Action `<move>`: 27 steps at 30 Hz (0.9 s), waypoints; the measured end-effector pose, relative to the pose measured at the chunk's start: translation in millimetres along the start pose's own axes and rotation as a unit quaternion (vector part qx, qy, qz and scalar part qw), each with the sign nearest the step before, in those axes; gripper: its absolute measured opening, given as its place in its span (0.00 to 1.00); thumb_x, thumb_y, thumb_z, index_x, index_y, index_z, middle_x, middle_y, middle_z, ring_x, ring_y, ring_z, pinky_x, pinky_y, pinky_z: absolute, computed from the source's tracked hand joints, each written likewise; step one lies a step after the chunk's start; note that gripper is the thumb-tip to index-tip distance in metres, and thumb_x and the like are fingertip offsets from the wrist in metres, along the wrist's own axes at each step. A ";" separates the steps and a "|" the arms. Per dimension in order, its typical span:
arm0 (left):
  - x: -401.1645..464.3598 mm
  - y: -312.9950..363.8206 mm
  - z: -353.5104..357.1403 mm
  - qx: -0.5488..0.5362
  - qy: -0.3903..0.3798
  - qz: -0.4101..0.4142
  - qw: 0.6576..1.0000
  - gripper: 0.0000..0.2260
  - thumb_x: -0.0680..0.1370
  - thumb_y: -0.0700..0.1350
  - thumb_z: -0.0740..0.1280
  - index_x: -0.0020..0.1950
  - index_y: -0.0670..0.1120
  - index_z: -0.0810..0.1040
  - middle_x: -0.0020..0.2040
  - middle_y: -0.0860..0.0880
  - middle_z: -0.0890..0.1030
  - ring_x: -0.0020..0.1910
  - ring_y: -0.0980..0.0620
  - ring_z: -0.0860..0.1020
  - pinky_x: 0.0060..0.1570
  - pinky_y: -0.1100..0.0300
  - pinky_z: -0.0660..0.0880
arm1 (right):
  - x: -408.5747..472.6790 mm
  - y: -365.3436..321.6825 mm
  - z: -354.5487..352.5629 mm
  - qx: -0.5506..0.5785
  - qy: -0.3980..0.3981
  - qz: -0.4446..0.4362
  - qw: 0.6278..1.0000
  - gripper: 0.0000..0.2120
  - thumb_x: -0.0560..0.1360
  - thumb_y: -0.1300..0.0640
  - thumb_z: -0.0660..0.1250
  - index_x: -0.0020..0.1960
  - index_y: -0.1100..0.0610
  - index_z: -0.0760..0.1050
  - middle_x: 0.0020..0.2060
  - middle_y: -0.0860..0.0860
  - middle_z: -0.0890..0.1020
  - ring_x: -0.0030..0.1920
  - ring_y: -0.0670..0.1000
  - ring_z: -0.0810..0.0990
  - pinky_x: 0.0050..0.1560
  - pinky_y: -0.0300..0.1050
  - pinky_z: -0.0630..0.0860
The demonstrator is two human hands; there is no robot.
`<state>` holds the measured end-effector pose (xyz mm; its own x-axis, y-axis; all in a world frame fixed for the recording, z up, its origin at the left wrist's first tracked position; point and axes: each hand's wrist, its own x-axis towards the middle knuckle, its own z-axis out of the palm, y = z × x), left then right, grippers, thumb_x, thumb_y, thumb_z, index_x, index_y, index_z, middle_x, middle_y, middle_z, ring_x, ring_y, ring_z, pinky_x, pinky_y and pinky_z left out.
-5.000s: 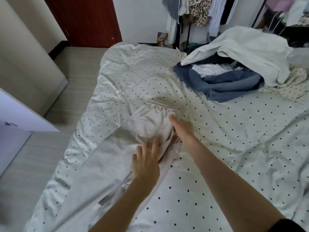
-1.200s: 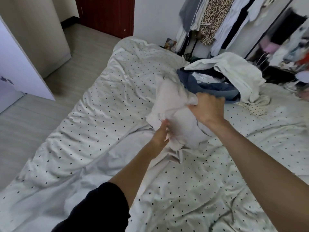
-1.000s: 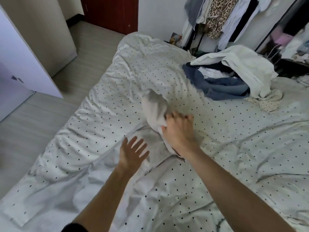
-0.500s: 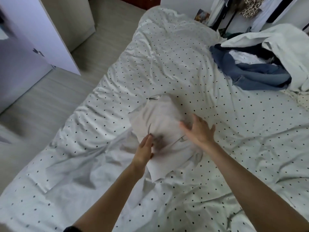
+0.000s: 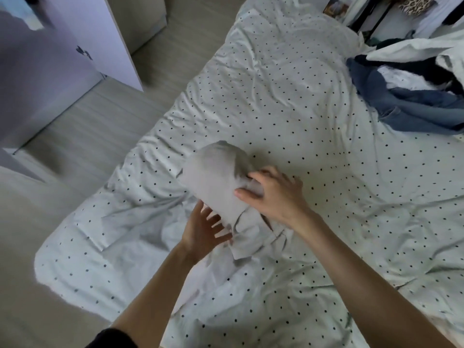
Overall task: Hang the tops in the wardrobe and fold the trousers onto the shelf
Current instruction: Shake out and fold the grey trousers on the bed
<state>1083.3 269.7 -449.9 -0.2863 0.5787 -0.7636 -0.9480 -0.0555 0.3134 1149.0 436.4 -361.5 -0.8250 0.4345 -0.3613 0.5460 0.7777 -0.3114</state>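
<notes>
- A pile of clothes [image 5: 411, 101] lies at the far right of the bed [image 5: 288, 84], well apart from the hands. It has blue jeans and a white top in it.
- More clothes hang on a rail [image 5: 376, 18] past the bed's far end.
- A white wardrobe door [image 5: 82, 33] stands open on the left, across a strip of floor [image 5: 82, 136].
- Nothing lies between the hands and the pile.
- The pale trousers [image 5: 216, 179] sit bunched up in the middle of the bed.
- The right hand [image 5: 273, 197] grips their right side, thumb on top and fingers curled in.
- The left hand [image 5: 203, 229] is just below them, fingers spread and straight, tips touching the lower edge.
- The bed has a white cover with small black dots, all wrinkled.
- The floor is light grey wood.
</notes>
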 end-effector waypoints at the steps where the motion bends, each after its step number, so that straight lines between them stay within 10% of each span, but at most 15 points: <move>1: -4.5 6.7 -5.1 -0.010 0.032 0.015 0.999 0.18 0.77 0.59 0.61 0.39 0.46 0.77 0.34 0.48 0.74 0.31 0.49 0.72 0.34 0.57 0.73 | -3.3 -11.0 8.1 -0.021 -0.014 -0.013 1.000 0.32 0.71 0.28 0.54 0.69 0.43 0.65 0.68 0.49 0.67 0.66 0.57 0.69 0.67 0.67 0.57; 9: -58.4 38.2 -81.1 0.074 0.265 0.179 0.945 0.05 0.80 0.44 0.60 0.52 0.46 0.74 0.50 0.45 0.77 0.44 0.50 0.77 0.45 0.54 0.76 | -51.4 -95.2 98.2 -0.128 -0.079 -0.141 0.978 0.31 0.75 0.38 0.58 0.74 0.49 0.56 0.74 0.50 0.60 0.70 0.54 0.65 0.67 0.72 0.39; 13: -71.2 26.7 -100.1 0.435 0.239 0.376 0.782 0.12 0.79 0.39 0.61 0.62 0.46 0.74 0.63 0.45 0.73 0.62 0.48 0.72 0.61 0.55 0.70 | -66.1 -125.6 127.3 -0.105 -0.102 -0.213 0.966 0.21 0.77 0.46 0.59 0.68 0.53 0.69 0.68 0.48 0.71 0.65 0.51 0.73 0.68 0.67 0.34; 18: -51.6 2.5 -126.5 0.705 0.131 0.232 0.658 0.26 0.82 0.55 0.53 0.77 0.49 0.53 0.78 0.48 0.46 0.76 0.47 0.40 0.75 0.51 0.42 | -47.4 -98.8 118.7 0.010 0.241 -0.114 0.964 0.08 0.73 0.59 0.65 0.47 0.59 0.82 0.52 0.53 0.83 0.52 0.56 0.81 0.62 0.62 0.71; 22: -42.7 -11.5 -153.5 0.799 0.169 0.163 0.553 0.36 0.76 0.68 0.50 0.77 0.54 0.41 0.77 0.52 0.37 0.76 0.49 0.38 0.74 0.44 0.48 | -9.3 -66.9 108.8 0.092 -0.018 0.116 0.989 0.30 0.78 0.47 0.61 0.74 0.60 0.59 0.73 0.57 0.64 0.70 0.57 0.67 0.69 0.51 0.64; 27: -45.0 -10.1 -179.5 0.832 0.168 0.148 0.507 0.37 0.75 0.70 0.50 0.76 0.55 0.37 0.77 0.52 0.37 0.76 0.48 0.39 0.72 0.45 0.44 | -4.3 -79.6 113.6 0.297 -0.175 0.134 0.929 0.24 0.78 0.47 0.61 0.69 0.58 0.65 0.61 0.53 0.76 0.44 0.40 0.77 0.45 0.37 0.73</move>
<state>1080.9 98.2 -520.1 -0.6549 0.5580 -0.5096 0.4933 0.8265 0.2711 1125.7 321.1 -435.0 -0.6068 0.3213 -0.7270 0.7947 0.2298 -0.5618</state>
